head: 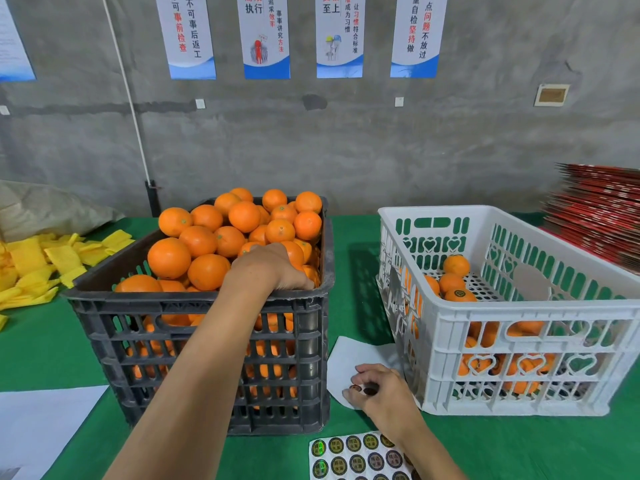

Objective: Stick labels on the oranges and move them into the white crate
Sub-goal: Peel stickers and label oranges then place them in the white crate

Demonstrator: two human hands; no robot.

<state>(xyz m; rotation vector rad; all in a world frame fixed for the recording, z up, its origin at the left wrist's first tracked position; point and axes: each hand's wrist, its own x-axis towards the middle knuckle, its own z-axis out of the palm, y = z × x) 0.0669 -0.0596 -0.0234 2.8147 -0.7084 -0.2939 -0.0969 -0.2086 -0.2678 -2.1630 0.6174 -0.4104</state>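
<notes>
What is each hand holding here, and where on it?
Right hand pinches a round label by its edge. Left hand reaches among oranges in the black crate; its grip is hidden.

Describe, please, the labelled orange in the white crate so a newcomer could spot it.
Find the white crate on the right. Three oranges top its pile; take the labelled orange, nearest you. Only it shows a round dark sticker on top.

The light is bright, even and soft. The slotted white plastic crate [512, 306] throws a patterned shadow to its left. Straight lines bend near the edges; the far right edge is blurred.
</notes>
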